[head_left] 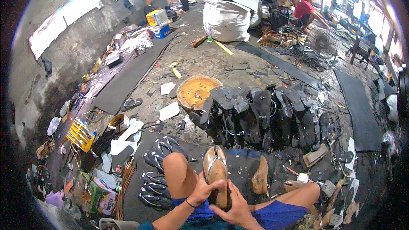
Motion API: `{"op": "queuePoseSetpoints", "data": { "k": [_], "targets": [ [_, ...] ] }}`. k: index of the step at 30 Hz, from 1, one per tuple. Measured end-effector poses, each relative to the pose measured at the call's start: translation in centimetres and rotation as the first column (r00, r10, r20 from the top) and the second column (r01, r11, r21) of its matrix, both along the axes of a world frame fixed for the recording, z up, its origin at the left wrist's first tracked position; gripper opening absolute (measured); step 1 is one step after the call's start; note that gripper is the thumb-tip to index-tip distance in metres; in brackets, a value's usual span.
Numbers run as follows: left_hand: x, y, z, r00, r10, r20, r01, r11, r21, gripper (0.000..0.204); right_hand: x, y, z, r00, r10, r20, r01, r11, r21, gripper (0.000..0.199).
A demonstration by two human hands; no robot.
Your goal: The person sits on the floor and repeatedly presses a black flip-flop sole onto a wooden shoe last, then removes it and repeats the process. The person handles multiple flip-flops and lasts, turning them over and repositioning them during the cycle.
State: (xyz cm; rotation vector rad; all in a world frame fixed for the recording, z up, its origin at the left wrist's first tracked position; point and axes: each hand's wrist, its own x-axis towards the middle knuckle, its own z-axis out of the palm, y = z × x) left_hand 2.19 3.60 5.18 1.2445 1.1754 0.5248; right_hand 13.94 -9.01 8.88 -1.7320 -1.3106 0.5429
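Between my knees I hold a wooden shoe last (219, 174), foot-shaped, with a split toe pointing away from me. A pale thong strap (218, 161) lies across its front part. My left hand (203, 191) grips the heel end from the left, its thumb across the top. Against the right side of the heel presses my right hand (237, 206), thumb stretched along the near end. The underside of the last is hidden. Another wooden last (260, 176) lies on the dark mat by my right knee. Several black strapped sandals (158, 187) lie in a column beside my left leg.
Ahead stands a dense row of black flip-flops (260, 113), beside a round wooden block (197, 91). Scraps and a green box (100, 198) crowd the left. Farther off are a white sack (226, 19), a fan (321, 41) and a person in red (304, 10).
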Motion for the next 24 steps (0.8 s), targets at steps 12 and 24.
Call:
{"op": "queuePoseSetpoints", "data": {
  "k": [12, 24],
  "targets": [
    [-3.0, -1.9, 3.3, 0.876, 0.041, 0.481, 0.095, 0.962, -0.256, 0.084, 1.2, -2.8, -1.6, 0.654, 0.220, -0.724, -0.288, 0.957, 0.030, 0.074],
    [-5.1, -6.2, 8.6, 0.763, -0.161, 0.626, 0.417, 0.863, -0.286, 0.139, -1.0, -7.5, 0.4, 0.319, -0.139, -0.938, -0.136, 0.972, -0.190, 0.027]
  ]
}}
